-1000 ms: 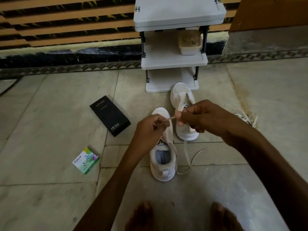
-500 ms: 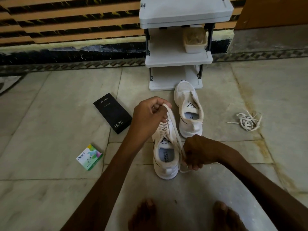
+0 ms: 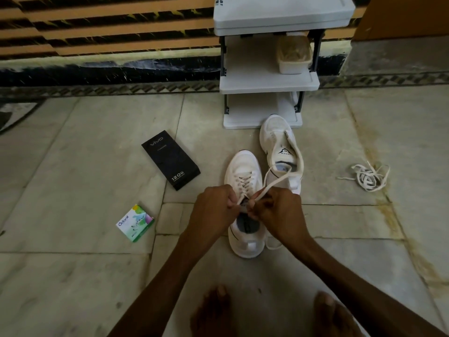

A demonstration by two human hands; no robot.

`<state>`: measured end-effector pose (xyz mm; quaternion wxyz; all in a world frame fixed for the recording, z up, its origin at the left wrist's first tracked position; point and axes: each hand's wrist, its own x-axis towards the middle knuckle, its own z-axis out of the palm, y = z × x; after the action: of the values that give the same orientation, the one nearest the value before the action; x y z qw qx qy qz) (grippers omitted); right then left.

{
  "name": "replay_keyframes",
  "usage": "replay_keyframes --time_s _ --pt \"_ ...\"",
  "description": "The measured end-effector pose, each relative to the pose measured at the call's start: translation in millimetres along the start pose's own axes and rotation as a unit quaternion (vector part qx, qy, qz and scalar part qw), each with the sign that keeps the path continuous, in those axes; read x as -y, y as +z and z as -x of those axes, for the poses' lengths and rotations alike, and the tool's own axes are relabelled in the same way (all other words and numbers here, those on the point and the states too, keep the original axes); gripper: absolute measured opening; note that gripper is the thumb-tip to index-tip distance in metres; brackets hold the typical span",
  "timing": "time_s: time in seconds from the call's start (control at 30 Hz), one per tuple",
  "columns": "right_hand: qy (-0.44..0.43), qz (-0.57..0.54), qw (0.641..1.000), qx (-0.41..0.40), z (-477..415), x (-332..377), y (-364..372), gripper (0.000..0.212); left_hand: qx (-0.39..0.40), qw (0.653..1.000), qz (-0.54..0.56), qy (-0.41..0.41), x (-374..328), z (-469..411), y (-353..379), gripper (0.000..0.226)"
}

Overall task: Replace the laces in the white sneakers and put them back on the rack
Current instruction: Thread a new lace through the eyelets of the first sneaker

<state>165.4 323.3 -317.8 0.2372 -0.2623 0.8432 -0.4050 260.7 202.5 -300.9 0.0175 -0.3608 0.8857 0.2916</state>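
Two white sneakers stand on the floor in front of the rack [image 3: 267,81]. The near sneaker [image 3: 244,173] is laced along its front. My left hand [image 3: 213,210] and my right hand [image 3: 279,212] meet above its tongue, each pinching a strand of the cream lace [image 3: 279,176]. One strand loops up over the far sneaker [image 3: 279,147], which has no lace and an open tongue. A bundle of loose white laces [image 3: 369,176] lies on the floor to the right.
A black phone box [image 3: 171,159] and a small green-and-white packet [image 3: 134,222] lie on the floor to the left. A plastic tub [image 3: 294,57] sits on the rack's middle shelf. My bare feet [image 3: 267,312] are at the bottom edge.
My left hand came down from the sneaker's toe end and my right hand rose from its heel side. Both now meet above the tongue with the lace ends.
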Motion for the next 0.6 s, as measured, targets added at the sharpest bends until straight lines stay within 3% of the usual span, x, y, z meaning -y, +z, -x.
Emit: replay_keyframes --time_s 0.1,0.27,0.33,0.43,0.5,0.6 --pt "0.009 0.051 0.998 -0.042 8.9 0.1 14.9 0.013 -0.024 0.998 0.05 -0.01 7.6 3.7 6.3 0.009" --pt "-0.01 0.066 0.989 -0.135 15.9 8.4 28.5 0.016 0.038 0.978 0.195 -0.06 16.7 -3.8 0.4 0.014" --pt "-0.058 0.079 0.987 -0.129 12.9 5.6 28.4 0.006 0.069 0.963 0.255 -0.058 21.2 -5.6 -5.2 0.004" --pt "-0.097 0.093 0.984 -0.114 9.6 -0.9 30.6 0.009 0.116 0.944 0.305 -0.049 24.3 -5.8 -11.8 0.021" --pt "-0.071 0.083 0.988 -0.114 6.8 -2.2 35.6 0.002 0.134 0.936 0.321 -0.047 26.9 -8.4 -12.1 0.02" --pt "-0.025 0.127 0.985 -0.114 2.2 2.5 39.0 0.018 0.131 0.932 0.332 -0.059 33.1 -11.6 -8.6 0.012"
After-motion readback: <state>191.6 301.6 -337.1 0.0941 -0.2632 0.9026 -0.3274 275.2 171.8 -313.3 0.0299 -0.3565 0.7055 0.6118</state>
